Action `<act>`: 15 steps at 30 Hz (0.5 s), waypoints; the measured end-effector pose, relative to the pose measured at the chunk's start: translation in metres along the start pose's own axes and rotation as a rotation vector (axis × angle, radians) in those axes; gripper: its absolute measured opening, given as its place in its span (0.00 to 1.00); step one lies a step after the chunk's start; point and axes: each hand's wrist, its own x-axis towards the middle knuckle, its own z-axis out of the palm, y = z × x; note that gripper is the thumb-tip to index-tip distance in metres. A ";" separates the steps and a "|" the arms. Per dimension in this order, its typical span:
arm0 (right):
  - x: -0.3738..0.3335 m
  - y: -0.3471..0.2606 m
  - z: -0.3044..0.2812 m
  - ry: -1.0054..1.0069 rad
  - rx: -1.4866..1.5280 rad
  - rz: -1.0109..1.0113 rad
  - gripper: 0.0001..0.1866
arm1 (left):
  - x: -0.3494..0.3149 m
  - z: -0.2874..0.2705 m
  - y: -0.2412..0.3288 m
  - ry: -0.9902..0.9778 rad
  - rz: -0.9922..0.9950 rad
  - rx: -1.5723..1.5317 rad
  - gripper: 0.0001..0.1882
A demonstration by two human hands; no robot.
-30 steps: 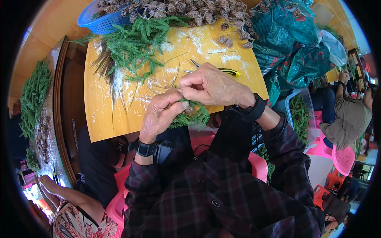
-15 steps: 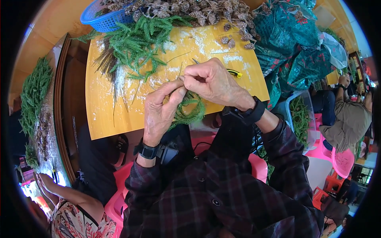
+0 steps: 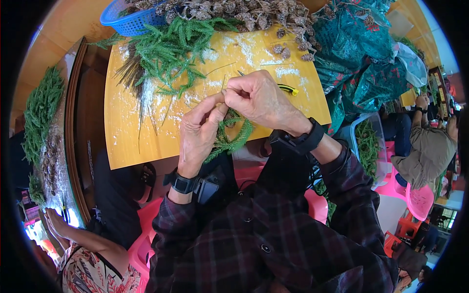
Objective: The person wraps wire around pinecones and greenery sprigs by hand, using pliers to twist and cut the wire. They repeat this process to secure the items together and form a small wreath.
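Note:
Both hands meet over the near edge of a yellow-orange table (image 3: pixel 122 132). My left hand (image 3: pixel 198 134) holds a small green sprig wreath (image 3: pixel 233 138), which curls below and between the two hands. My right hand (image 3: pixel 261 100) pinches a thin wire (image 3: pixel 223 84) at the top of the wreath, fingertips touching those of the left hand. A black band sits on each wrist.
Loose green fir sprigs (image 3: pixel 171 49) lie on the table's far left, with pine cones (image 3: pixel 234 10) and a blue basket (image 3: pixel 129 22) behind. A yellow-handled tool (image 3: pixel 288 89) lies past my right hand. Green bags (image 3: pixel 361 58) stand right; another person (image 3: pixel 430 141) sits far right.
Both hands have lifted slightly and closed together on the wreath; the left hand's fingers have risen to meet the right hand's fingertips at the wire.

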 end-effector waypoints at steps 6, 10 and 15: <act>0.000 -0.001 0.000 -0.006 0.003 -0.001 0.11 | -0.001 -0.011 0.006 -0.138 -0.063 0.130 0.08; 0.000 -0.002 0.003 0.003 -0.019 0.011 0.11 | -0.004 -0.008 0.008 -0.153 -0.014 0.208 0.07; 0.003 -0.003 0.003 -0.023 -0.133 0.097 0.13 | -0.002 -0.005 0.002 -0.129 0.055 0.168 0.06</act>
